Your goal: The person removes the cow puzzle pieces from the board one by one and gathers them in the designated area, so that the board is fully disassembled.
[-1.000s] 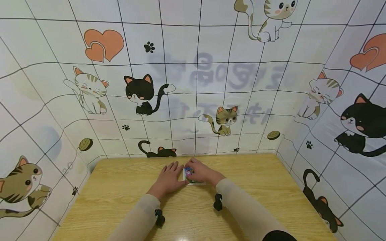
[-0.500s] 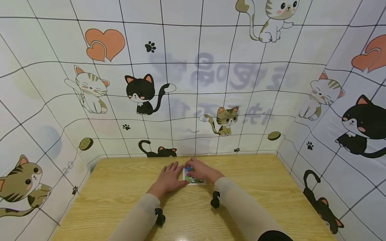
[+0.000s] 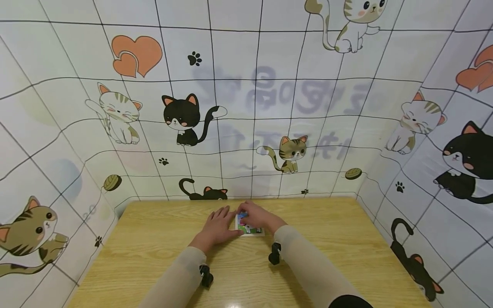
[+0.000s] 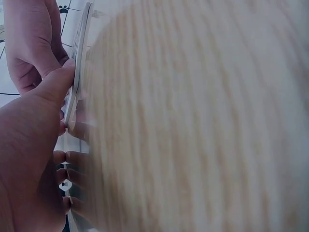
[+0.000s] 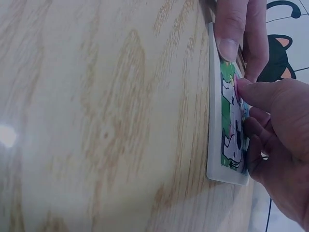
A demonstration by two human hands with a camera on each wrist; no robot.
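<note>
A small flat white-framed board (image 5: 214, 121) with a colourful cartoon picture lies on the wooden table; it looks like a puzzle board. My left hand (image 3: 218, 226) is spread flat on the table at the board's left side. Its thumb (image 5: 228, 46) presses on the board's near left corner. Over the picture's upper part is my right hand (image 3: 259, 216), with curled fingers. Between its thumb and fingers shows the edge of a small pink piece (image 5: 236, 86), low against the picture. Whether that piece is seated or lifted cannot be told. The right hand hides much of the picture.
The wooden table (image 3: 161, 265) ends at a white cloth backdrop (image 3: 239, 55) with black grid lines and printed cats. The same cloth encloses the left and right sides. A small black device (image 3: 274, 253) hangs at the right wrist, another (image 3: 206, 276) at the left.
The right hand has shifted slightly over the board, uncovering more of the picture's lower right. The left hand stays in place. The head view has moved a little.
</note>
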